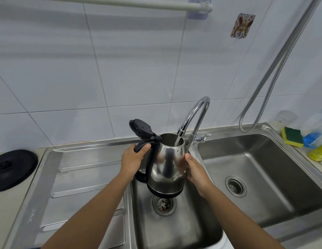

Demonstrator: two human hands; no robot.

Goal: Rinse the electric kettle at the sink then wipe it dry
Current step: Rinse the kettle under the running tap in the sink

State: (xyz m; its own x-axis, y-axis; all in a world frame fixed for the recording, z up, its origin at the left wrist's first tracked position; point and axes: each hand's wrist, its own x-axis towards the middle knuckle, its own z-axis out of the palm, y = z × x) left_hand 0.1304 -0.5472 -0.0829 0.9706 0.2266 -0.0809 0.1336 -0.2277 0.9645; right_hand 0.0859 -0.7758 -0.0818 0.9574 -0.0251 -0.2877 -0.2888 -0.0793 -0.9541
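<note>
The steel electric kettle hangs upright over the small middle sink basin, its black lid flipped open. My left hand grips the black handle. My right hand is pressed against the kettle's right side. The chrome faucet arches over the kettle, and a stream of water runs from its spout into the open mouth.
The kettle's black base lies on the counter at far left, beside the ribbed drainboard. A larger basin is on the right. A yellow-green sponge and bottles sit at the right rim. A metal hose hangs down.
</note>
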